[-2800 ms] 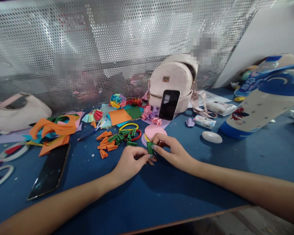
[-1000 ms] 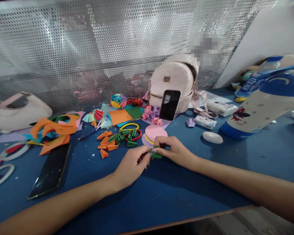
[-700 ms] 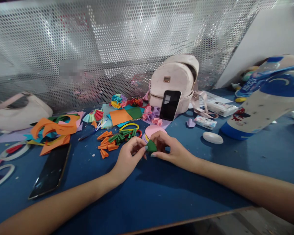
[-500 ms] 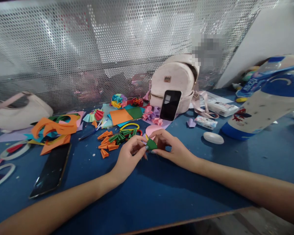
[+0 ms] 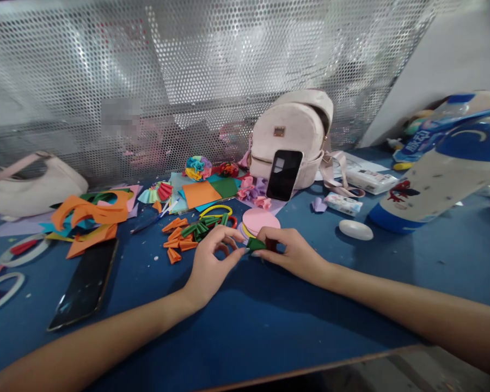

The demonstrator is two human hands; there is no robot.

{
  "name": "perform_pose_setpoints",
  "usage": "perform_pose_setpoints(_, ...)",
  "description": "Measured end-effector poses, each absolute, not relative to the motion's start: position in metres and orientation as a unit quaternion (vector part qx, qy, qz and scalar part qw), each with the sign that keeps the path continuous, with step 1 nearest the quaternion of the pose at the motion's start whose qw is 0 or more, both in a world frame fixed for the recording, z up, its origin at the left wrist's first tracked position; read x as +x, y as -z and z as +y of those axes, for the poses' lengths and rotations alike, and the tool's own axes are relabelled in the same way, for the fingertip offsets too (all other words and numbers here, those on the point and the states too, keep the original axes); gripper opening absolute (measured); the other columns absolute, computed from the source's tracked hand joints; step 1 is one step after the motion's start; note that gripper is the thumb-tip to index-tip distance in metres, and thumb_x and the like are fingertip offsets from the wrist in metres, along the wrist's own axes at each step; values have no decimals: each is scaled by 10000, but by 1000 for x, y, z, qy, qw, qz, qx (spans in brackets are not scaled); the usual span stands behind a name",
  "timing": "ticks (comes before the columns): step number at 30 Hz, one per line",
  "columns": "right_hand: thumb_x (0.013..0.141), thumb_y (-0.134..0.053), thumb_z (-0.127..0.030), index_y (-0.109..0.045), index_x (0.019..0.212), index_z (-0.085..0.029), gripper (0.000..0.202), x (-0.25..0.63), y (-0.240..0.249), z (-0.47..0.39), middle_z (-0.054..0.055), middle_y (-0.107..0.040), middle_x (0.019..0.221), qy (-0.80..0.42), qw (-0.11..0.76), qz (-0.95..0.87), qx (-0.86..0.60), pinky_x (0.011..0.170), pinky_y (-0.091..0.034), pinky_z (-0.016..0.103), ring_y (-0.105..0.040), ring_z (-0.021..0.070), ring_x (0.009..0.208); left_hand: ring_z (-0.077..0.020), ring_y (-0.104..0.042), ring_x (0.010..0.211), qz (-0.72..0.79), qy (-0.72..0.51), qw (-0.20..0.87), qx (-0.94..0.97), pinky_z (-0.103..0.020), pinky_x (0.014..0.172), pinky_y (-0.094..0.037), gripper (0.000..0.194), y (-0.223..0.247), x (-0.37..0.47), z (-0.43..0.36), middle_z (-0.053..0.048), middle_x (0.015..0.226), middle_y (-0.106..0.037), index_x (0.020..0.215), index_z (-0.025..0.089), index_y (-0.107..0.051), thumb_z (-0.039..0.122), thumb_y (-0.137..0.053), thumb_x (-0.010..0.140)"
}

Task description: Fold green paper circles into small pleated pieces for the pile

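Between my two hands is a small folded piece of green paper [image 5: 255, 244]. My right hand [image 5: 289, 251] pinches its right side between thumb and fingers. At the paper's left edge, the thumb and fingertips of my left hand [image 5: 214, 264] close on it, the other fingers curled. Just behind lie pink paper circles [image 5: 262, 220], with a yellow edge showing under them. Left of my left hand are several folded orange paper pieces [image 5: 181, 241] and rolled green paper pieces [image 5: 204, 228], near yellow-handled scissors [image 5: 216, 209].
A dark phone [image 5: 85, 286] and cut orange paper strips [image 5: 90, 212] lie left. Another phone [image 5: 285, 175] leans against a pale backpack [image 5: 288, 130]. Rightward are a white oval object [image 5: 355, 230], a tissue pack [image 5: 343, 204] and a large blue-and-white bottle [image 5: 436, 179]. Perforated metal [image 5: 212, 71] stands behind.
The green paper has turned from a wide fan shape to a narrower, flatter look. My right hand has dropped slightly, uncovering more of the pink circles.
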State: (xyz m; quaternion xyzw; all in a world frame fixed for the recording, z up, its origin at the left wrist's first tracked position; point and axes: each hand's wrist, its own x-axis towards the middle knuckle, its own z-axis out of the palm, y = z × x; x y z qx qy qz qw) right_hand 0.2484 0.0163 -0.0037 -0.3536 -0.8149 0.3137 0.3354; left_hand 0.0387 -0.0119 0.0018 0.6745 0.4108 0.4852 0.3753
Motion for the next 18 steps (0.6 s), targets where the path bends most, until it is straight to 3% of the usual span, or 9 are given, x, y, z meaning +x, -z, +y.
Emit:
perform_pose_setpoints(13,955,-560,-548,-517,712,-194,432,248,3,15,-8,-546,657,-290,306,-835,-353,560,-323,246,-436,126,589,-157,-636,790,376,-502,353,694,-248,659,-483,86,-2,38,-11,-40,892,-715,816,198,-756,139,-704,849)
perform_pose_setpoints(18,963,-550,-575,-478,688,-197,473,250,5,15,-27,-507,617,-249,304,-852,-345,551,-294,240,-402,116,564,-199,-684,862,395,-487,365,689,-274,716,-526,83,-3,39,-11,-59,903,-751,803,191,-768,168,-698,843)
